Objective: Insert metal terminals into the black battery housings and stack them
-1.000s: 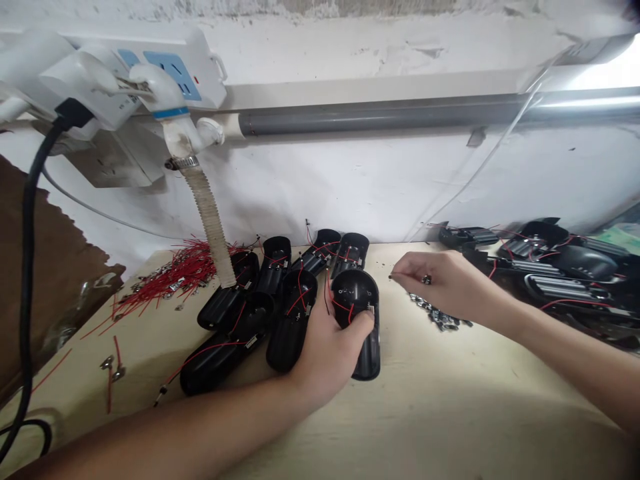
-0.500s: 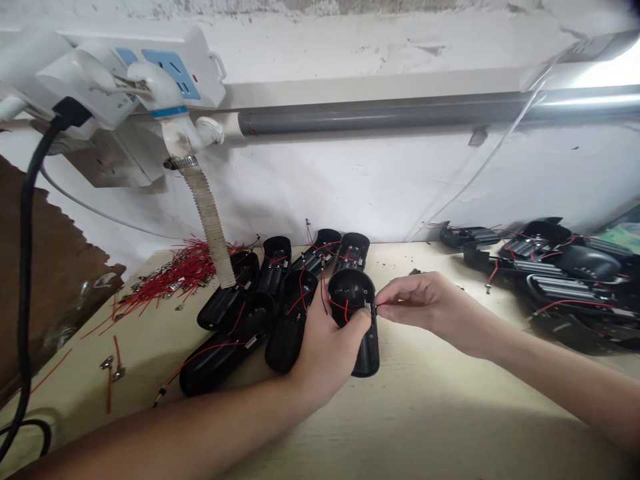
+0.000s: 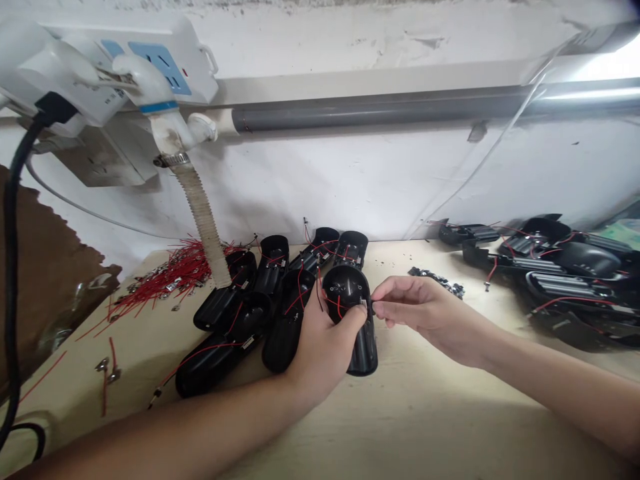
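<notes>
My left hand (image 3: 327, 340) is closed round a black plastic housing (image 3: 364, 350) with red wires and a rounded cup at its far end. Its thumb presses on the inside right edge, by a small white part. My right hand (image 3: 425, 313) pinches at the housing's outer right side, thumb against forefinger. Whatever sits between those fingertips is dark and too small to name. Left of the held piece lie several similar black housings (image 3: 215, 360) with red wires.
A heap of red wires with metal tabs (image 3: 170, 283) lies at the left, below a ribbed hose (image 3: 200, 213). Small dark parts (image 3: 440, 281) sit behind my right hand. More black housings (image 3: 565, 280) are piled at the right. A wall (image 3: 320, 173) with a grey pipe (image 3: 370, 119) bounds the back.
The view has shifted slightly, moving the scene a little left. My right hand's fingers have curled a bit at the housing's side, and more small dark parts show behind it. My left hand keeps its hold.
</notes>
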`<state>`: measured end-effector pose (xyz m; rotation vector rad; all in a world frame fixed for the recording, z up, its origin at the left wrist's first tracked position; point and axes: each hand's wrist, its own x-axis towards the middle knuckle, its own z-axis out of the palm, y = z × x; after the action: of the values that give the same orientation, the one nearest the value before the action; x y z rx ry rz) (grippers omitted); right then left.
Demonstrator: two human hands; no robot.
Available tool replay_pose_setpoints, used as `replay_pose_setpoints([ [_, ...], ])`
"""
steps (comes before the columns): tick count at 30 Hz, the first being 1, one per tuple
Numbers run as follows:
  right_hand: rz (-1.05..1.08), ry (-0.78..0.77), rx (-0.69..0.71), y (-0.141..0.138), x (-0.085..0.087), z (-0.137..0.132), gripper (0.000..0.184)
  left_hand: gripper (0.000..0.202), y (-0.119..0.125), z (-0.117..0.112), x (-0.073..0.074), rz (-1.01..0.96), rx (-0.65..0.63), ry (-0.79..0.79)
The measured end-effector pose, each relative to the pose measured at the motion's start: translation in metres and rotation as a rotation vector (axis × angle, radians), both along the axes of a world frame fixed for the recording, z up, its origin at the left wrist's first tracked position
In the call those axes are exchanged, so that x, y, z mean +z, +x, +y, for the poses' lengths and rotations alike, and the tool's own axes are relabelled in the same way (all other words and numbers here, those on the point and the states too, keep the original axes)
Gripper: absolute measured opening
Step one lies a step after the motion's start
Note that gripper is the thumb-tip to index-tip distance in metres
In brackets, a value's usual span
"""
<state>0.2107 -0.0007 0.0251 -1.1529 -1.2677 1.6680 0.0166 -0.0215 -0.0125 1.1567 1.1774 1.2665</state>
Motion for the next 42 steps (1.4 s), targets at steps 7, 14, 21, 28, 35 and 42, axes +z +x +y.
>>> replay_pose_setpoints([
  [7,0.093,-0.085,-0.006,-0.002,0.002,-0.003,0.031,0.029,0.001,0.000,0.004,-0.077,-0.054,-0.036],
  [14,0.125,-0.066,-0.025,-0.003,-0.002,-0.004,0.031,0.031,0.002,0.000,0.005,-0.083,-0.080,-0.013],
  [21,0.118,-0.095,-0.049,-0.002,0.001,-0.004,0.033,0.027,0.004,0.001,0.005,-0.073,-0.056,0.028],
  [28,0.166,-0.095,0.038,0.001,-0.009,-0.002,0.031,0.018,0.002,0.002,0.008,-0.105,-0.092,-0.022],
  [35,0.147,0.178,0.135,0.004,-0.020,-0.006,0.038,0.019,-0.001,0.003,0.009,-0.292,-0.258,-0.092],
  [42,0.094,0.455,0.308,0.004,-0.020,-0.012,0.069,0.058,-0.010,0.000,0.018,-0.199,-0.486,0.059],
])
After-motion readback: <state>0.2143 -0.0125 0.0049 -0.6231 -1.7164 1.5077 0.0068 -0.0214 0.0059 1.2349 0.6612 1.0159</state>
